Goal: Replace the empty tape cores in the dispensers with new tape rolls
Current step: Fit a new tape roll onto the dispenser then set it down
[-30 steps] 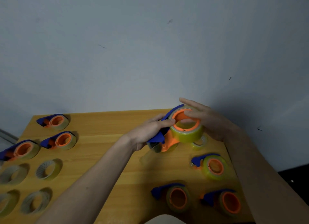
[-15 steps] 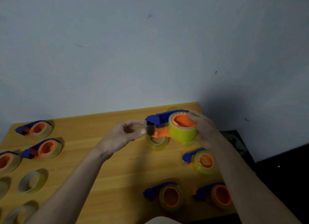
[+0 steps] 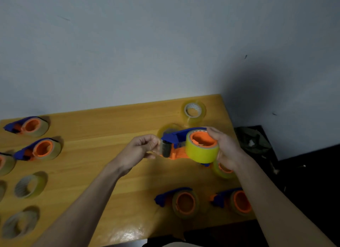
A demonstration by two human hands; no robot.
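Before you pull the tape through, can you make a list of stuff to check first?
1. New yellow tape roll sits on the orange hub: ok.
2. Right hand grips the roll and dispenser: ok.
3. Left hand pinches at the roller end: ok.
4. Tape end actually caught between the fingers: cannot tell.
5. Dispenser lifted off the table: ok.

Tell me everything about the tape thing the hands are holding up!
The held tape dispenser is blue and orange plastic, lifted above the wooden table. A fat yellow tape roll sits on its orange hub. The right hand grips the roll end; the left hand pinches at the dark roller end, apparently the tape's loose end.
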